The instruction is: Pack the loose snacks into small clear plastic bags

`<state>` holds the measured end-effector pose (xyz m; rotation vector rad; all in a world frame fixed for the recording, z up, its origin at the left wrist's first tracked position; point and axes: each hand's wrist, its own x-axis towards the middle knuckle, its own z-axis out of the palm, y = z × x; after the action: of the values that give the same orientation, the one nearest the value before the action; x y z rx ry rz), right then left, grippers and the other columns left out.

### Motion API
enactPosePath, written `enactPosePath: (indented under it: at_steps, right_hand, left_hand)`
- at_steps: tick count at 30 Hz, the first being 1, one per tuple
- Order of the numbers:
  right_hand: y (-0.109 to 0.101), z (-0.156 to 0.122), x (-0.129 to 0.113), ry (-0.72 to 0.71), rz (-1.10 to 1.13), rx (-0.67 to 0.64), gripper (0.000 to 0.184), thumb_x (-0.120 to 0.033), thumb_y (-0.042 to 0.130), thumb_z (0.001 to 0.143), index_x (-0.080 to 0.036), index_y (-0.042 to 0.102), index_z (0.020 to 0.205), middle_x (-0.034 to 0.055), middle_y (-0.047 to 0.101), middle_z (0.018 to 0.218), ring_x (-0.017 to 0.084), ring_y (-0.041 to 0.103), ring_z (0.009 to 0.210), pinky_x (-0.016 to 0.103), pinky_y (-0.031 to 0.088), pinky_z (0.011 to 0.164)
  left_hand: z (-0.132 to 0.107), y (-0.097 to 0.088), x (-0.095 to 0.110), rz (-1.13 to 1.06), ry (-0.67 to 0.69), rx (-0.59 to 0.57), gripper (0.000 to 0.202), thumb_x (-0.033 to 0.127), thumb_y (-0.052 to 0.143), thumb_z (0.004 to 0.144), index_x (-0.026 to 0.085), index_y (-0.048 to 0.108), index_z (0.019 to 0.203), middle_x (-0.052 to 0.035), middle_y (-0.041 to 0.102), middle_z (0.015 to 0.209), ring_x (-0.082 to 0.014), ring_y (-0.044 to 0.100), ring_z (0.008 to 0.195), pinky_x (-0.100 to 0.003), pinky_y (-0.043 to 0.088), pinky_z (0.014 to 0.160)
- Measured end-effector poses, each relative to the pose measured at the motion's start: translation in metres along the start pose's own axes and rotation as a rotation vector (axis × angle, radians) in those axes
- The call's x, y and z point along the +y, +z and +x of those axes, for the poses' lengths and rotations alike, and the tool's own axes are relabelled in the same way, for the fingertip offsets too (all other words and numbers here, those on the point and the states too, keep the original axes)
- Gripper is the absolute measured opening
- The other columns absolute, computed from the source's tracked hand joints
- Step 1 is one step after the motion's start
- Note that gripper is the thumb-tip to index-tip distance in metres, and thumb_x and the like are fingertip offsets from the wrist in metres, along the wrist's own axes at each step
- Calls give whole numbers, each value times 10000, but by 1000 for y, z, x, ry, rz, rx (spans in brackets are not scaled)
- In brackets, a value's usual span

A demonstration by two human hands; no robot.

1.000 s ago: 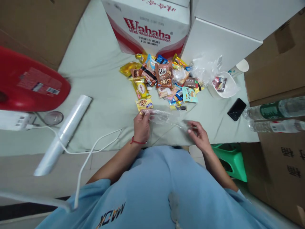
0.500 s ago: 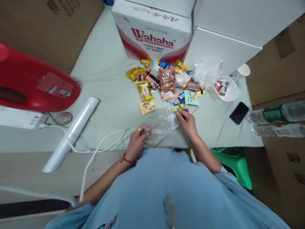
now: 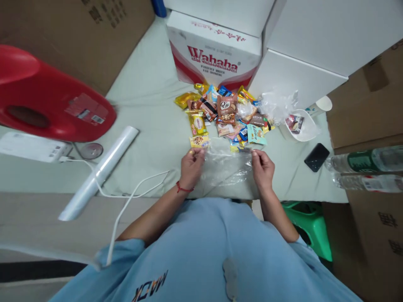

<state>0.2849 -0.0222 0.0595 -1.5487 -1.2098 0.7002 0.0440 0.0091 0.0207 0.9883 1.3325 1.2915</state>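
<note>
Bag [image 3: 225, 167] of clear plastic is pinched by the left hand [image 3: 191, 168] at nine o'clock, the right hand [image 3: 263, 167] at three; snacks [image 3: 226, 107] lie heaped at twelve on the surface [image 3: 157, 130].

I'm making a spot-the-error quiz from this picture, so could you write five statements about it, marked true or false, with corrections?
1. The left hand and right hand hold a clear plastic bag. True.
2. The red bracelet is on the right wrist. False: it is on the left.
3. The green stool stands at the person's right. True.
4. The black phone lies inside a bowl. False: it lies on the pale cloth.
5. The white cable crosses the shiny roll. True.
</note>
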Motion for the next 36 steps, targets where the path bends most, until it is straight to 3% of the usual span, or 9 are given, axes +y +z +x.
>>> enactPosePath:
  at_steps: [4, 7, 12, 16, 19, 23, 26, 32, 36]
  right_hand:
    - [-24, -21, 36, 273, 32, 84, 423, -612, 629, 933, -209, 732, 1009, -3, 632, 720, 177, 562, 680, 279, 461, 601]
    - [-39, -33, 49, 343, -24, -40, 455, -643, 652, 902, -198, 737, 937, -24, 589, 645, 153, 493, 582, 273, 417, 549]
    - [-57, -10, 33, 49, -294, -215, 477, -653, 639, 939, -236, 789, 1116, 93, 753, 1013, 253, 656, 944, 371, 543, 782]
    - [-29, 24, 17, -41, -266, -360, 515, -649, 711, 899, -258, 759, 1232, 104, 763, 1126, 268, 669, 1011, 390, 547, 838]
    - [9, 36, 15, 87, -85, -574, 646, -608, 862, 748, -225, 728, 1250, 39, 756, 945, 191, 650, 810, 301, 507, 706]
    - [33, 39, 15, 329, 251, -769, 520, -591, 874, 706, -191, 731, 1007, -64, 606, 675, 102, 483, 589, 224, 355, 561]
    - [26, 40, 15, 374, 399, -583, 491, -573, 916, 637, -196, 671, 834, -56, 601, 721, 91, 451, 601, 228, 346, 580]
    - [-8, 38, 32, 144, 239, -43, 404, -579, 799, 806, -229, 671, 962, -22, 593, 817, 150, 521, 731, 282, 447, 710]
    - [-27, 25, 38, -3, -155, 90, 443, -548, 679, 927, -208, 666, 1211, 84, 639, 1076, 214, 583, 885, 370, 514, 805]
  left_hand:
    - [-9, -5, -11, -137, -52, 190, 391, 606, 650, 955, 227, 574, 897, 91, 471, 613, -87, 436, 493, -214, 374, 497]
    - [-13, -9, -10, -144, -87, 222, 425, 636, 655, 947, 231, 537, 891, 86, 511, 659, -69, 418, 454, -203, 324, 425]
    - [-18, -10, 0, -166, -92, 24, 440, 660, 689, 908, 226, 634, 945, -15, 738, 898, -56, 443, 453, -217, 357, 420]
    - [-27, -8, 13, -232, -141, -225, 509, 676, 722, 870, 240, 717, 1134, -117, 799, 1180, -37, 403, 402, -231, 266, 371]
    - [-34, -12, 22, -277, -202, -350, 595, 693, 726, 861, 282, 691, 1290, -157, 745, 1360, -28, 400, 386, -237, 225, 350]
    - [-35, -27, 28, -315, -273, -357, 703, 748, 746, 814, 353, 652, 1387, -152, 658, 1501, -37, 455, 409, -240, 207, 335]
    - [-29, -35, 25, -281, -260, -235, 762, 792, 733, 796, 397, 610, 1436, -126, 618, 1549, -47, 501, 458, -226, 204, 342]
    - [-22, -31, 0, -75, -133, 25, 659, 774, 585, 923, 301, 600, 1381, -139, 648, 1460, -85, 611, 634, -201, 370, 447]
    - [-28, -40, -1, 321, 58, 181, 616, 608, 704, 909, 243, 569, 1387, -152, 598, 1433, -251, 639, 1194, -357, 582, 885]
